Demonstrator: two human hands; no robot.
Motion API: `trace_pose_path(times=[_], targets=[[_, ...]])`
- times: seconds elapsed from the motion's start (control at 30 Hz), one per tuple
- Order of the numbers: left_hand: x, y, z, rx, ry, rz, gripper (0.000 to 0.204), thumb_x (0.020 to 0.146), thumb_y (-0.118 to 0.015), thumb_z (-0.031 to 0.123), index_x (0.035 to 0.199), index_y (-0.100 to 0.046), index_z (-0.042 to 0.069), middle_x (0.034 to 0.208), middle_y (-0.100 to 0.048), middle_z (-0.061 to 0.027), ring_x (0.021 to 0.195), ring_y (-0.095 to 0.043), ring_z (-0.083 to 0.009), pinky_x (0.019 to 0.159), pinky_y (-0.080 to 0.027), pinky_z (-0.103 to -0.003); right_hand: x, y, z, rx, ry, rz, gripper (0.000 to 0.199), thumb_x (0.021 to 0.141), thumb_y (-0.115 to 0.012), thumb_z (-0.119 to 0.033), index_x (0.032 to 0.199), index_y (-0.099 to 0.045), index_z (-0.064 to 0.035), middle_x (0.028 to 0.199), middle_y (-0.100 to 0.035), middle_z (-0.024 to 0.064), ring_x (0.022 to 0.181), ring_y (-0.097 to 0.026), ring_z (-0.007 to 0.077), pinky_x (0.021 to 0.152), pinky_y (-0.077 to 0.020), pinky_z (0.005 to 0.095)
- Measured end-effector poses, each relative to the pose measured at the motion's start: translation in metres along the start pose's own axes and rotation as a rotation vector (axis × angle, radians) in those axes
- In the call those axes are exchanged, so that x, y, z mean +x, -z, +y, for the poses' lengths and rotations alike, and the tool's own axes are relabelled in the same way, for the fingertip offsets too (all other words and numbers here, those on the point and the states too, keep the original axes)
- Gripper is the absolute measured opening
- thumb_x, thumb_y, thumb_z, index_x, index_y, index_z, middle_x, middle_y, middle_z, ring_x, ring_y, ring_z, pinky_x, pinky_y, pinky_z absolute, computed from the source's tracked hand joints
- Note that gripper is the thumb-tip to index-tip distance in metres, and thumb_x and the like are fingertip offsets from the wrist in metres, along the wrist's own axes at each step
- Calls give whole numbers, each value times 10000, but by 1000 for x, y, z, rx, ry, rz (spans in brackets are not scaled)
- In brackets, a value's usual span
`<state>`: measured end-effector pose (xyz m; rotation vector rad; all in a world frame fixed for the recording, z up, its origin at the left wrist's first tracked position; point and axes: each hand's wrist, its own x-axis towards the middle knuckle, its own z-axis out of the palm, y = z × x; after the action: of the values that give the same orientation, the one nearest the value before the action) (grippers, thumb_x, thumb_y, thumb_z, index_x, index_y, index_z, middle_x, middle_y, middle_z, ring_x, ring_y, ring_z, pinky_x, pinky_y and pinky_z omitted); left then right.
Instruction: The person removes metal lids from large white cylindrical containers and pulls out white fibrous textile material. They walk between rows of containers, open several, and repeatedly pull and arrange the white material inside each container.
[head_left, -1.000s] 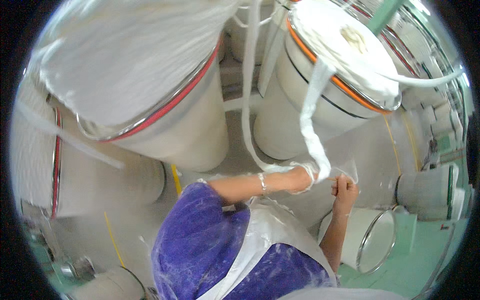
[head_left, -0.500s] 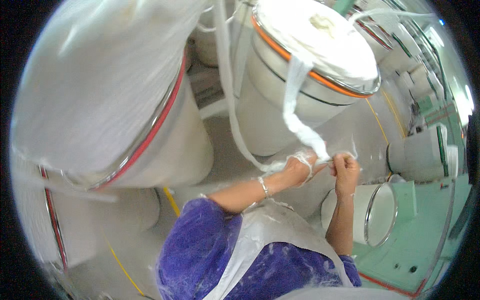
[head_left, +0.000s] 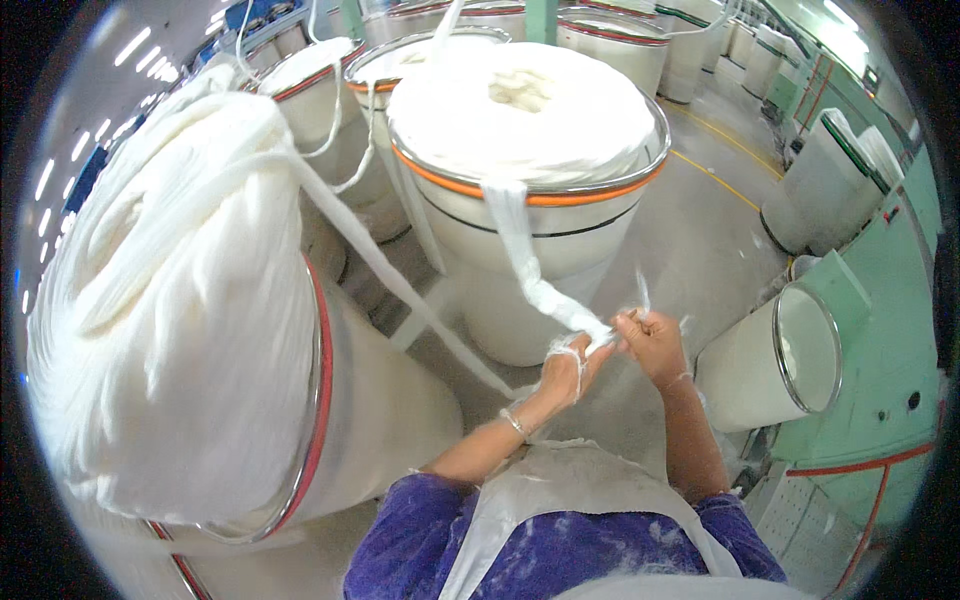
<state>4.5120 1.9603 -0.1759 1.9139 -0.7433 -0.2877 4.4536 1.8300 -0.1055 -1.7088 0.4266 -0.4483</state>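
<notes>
A white ribbon of loose fibre, a sliver [head_left: 515, 235], hangs over the rim of the orange-banded can [head_left: 540, 255] and runs down to my left hand [head_left: 570, 372]. My left fingers are closed around its end, and thin strands wrap across that hand. Close beside it, my right hand [head_left: 655, 347] pinches at the sliver's tip, with a wispy tuft [head_left: 642, 292] sticking up above the fingers. A second sliver [head_left: 400, 290] comes from the heaped pile [head_left: 170, 330] in the red-banded can [head_left: 390, 400] and droops toward my left wrist; its end is hidden there.
An open white can [head_left: 740, 385] lies tilted at the right, against green machinery [head_left: 850, 420]. More filled cans [head_left: 610, 45] stand in rows behind. Yellow lines [head_left: 715, 180] mark the grey floor. A green-banded can [head_left: 825, 190] stands farther right.
The view has swung, so the cans sit lower and more upright in the picture. My hands stay together at the sliver's end; my right hand now sits slightly higher, its tuft pointing up.
</notes>
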Motion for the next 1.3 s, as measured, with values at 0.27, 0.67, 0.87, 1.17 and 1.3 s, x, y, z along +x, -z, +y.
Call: trace_pose_path(times=[0.27, 0.67, 0.87, 1.17, 1.3], targets=[[-15, -6, 1, -133, 180, -270, 292, 895, -552, 285, 858, -648, 11, 652, -605, -118, 621, -559, -193, 613, -450, -374, -11, -4, 14, -170, 1, 249, 286, 772, -734, -255, 672, -608, -18, 596, -585, -1, 557, -470, 57, 496, -395, 254], [-24, -31, -91, -223, 404, -562, 429, 946, -444, 262, 1304, -439, 25, 1092, -589, -160, 950, -594, -259, 745, -498, -360, 8, 97, 25, 69, 127, 549, 258, 894, -581, -249, 753, -624, -37, 610, -542, 0, 550, -475, 53, 508, -390, 227], [-15, -50, -78, -982, 552, -404, 542, 970, -420, 422, 1402, -333, 107, 1318, -435, -55, 1205, -410, -202, 984, -384, -377, -3, 0, 139, 11, -66, 16, 619, 971, -327, -481, 1361, -341, 0, 1376, -384, 169, 1272, -365, 217, 1048, -262, 367], [-9, -43, -29, -1407, 596, -479, 699, 943, -272, 595, 1435, -269, 98, 1465, -317, -52, 1307, -325, -214, 1079, -250, -362, 8, -57, 161, 437, -461, -4, 932, 867, -252, -712, 1472, 41, -66, 1541, 38, 142, 1418, 9, 295, 1137, -76, 419], [-16, -41, -23, -1494, 647, -546, 760, 931, -227, 624, 1431, -254, 52, 1464, -311, -85, 1317, -304, -225, 1094, -207, -386, 28, -36, 157, 190, -511, 128, 890, 875, -293, -682, 1483, 21, -112, 1544, -3, 145, 1416, -40, 320, 1120, -101, 487]])
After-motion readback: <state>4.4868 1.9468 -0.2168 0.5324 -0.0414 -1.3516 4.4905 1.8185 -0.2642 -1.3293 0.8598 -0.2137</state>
